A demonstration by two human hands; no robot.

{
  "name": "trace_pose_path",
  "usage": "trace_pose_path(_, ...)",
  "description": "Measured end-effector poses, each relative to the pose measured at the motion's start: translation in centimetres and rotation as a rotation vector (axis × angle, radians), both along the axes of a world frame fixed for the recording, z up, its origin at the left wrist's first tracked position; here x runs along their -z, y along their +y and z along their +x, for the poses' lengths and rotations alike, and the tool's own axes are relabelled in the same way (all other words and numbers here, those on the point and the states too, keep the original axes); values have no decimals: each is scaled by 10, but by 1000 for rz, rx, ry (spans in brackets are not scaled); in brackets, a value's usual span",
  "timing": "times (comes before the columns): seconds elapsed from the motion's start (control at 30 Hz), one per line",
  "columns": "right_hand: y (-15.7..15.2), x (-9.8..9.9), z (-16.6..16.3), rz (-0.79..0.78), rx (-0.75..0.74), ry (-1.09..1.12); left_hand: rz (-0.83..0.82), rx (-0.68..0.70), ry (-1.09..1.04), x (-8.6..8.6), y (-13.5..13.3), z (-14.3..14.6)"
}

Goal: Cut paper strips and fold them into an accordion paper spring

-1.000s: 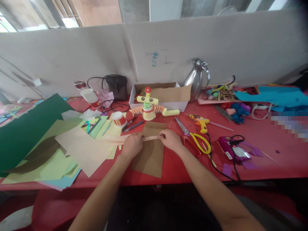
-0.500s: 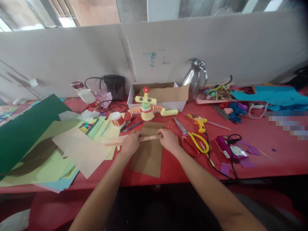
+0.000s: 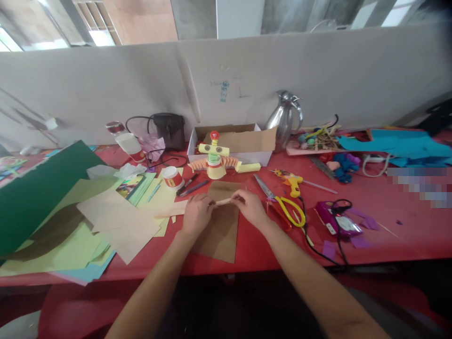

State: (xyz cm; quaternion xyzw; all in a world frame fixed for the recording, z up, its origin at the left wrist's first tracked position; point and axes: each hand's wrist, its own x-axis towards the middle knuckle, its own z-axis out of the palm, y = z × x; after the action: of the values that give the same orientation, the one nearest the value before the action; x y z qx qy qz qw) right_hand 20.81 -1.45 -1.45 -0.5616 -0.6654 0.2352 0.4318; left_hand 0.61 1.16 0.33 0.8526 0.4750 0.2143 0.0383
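Note:
My left hand [image 3: 198, 212] and my right hand [image 3: 248, 207] pinch a narrow strip of pale peach paper [image 3: 223, 202] between them. One end of the strip runs out to the left past my left hand. Both hands are above a brown piece of cardboard [image 3: 221, 235] lying on the red table. Just beyond the cardboard stands a paper figure [image 3: 213, 162] with a yellow tube head, a red ball on top and pleated arms. Yellow-handled scissors [image 3: 287, 207] lie to the right of my right hand.
Loose paper sheets [image 3: 116, 226] and a green board [image 3: 45, 188] cover the left side. A paper cup [image 3: 173, 178] and pens [image 3: 190, 187] are near my left hand. At right are a yellow glue gun [image 3: 294, 184] and a purple box with a cable [image 3: 337, 220]. A steel jug [image 3: 285, 117] stands behind.
My left hand has slid a little to the right along the paper strip, closer to my right hand. Less of the strip shows between them now.

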Motion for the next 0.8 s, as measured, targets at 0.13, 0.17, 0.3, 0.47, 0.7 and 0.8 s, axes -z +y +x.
trace_pose_path(0.13, -2, -4, -1, 46, -40, 86, 108, 10, 0, 6, -6, -7)
trace_pose_path(0.17, -3, -5, -1, 65, -52, 91, 144, 14, 6, 6, -9, -9)
trace_pose_path(0.3, -6, -11, 0, 180, -77, 133, 229, 23, -11, -1, -19, -10)
trace_pose_path(0.47, -9, -12, 4, 238, -196, 131, -121, 30, -177, -21, -11, -4)
trace_pose_path(0.7, -12, -16, 4, 224, -242, 227, -797, -38, -442, -44, 1, -3)
trace_pose_path(0.8, -10, -17, 0, 72, -244, 476, -910, -105, -623, -44, -5, 7)
